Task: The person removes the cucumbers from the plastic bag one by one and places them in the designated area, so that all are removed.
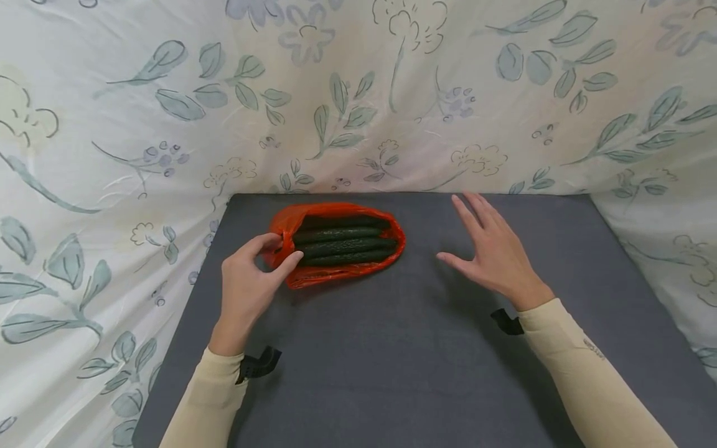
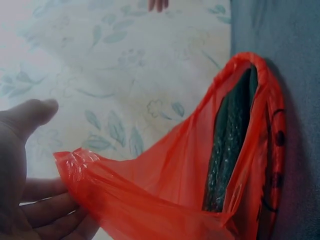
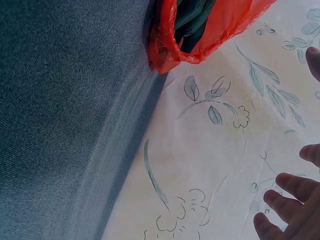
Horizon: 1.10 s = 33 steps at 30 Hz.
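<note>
A red plastic bag (image 1: 336, 278) lies on its side on the dark grey table, its mouth spread wide. Inside it, several dark green cucumbers (image 1: 344, 247) lie side by side, also visible as a bumpy green cucumber (image 2: 232, 130) in the left wrist view. My left hand (image 1: 249, 289) is at the bag's left end. Its fingers (image 2: 50, 210) touch the raised plastic edge, while the thumb stands apart from it. My right hand (image 1: 495, 249) hovers to the right of the bag, fingers spread and holding nothing.
The dark grey table (image 1: 392, 361) runs under both arms. A white cloth (image 1: 358, 93) with leaf and flower prints hangs behind it and along its sides. Black straps (image 1: 260, 363) sit at both wrists, over beige sleeves.
</note>
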Tool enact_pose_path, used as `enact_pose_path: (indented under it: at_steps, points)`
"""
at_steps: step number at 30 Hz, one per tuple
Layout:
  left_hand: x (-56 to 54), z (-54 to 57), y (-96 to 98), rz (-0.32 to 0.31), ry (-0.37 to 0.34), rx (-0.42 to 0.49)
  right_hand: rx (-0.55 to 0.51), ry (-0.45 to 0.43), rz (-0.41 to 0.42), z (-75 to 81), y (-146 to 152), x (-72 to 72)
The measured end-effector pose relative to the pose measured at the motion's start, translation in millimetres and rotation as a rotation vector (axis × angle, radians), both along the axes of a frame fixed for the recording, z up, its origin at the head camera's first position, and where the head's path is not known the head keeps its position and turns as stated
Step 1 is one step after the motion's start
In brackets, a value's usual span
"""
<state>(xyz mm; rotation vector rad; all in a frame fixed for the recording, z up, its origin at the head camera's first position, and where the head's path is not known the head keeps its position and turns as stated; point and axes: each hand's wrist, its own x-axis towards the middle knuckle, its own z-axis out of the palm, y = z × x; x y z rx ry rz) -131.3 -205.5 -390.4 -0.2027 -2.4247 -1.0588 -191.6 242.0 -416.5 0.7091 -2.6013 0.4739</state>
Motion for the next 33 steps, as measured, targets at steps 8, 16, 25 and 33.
enact_pose_path:
  at_steps: [8,16,25,33]
  points:
    - [-4.0,1.3,5.4,0.046,0.024,-0.059,-0.007,-0.004,0.012,-0.6,1.0,-1.0]
    - [-8.2,1.4,10.4,0.07,0.047,-0.108,-0.019,-0.013,0.042,-3.1,-1.9,-5.3]
    - [-12.6,3.0,13.9,0.078,0.047,-0.135,-0.022,-0.033,0.076,-6.8,-13.1,-11.5]
    - [-14.5,4.7,13.2,0.071,0.064,-0.11,-0.025,-0.053,0.113,-5.0,-25.5,-17.4]
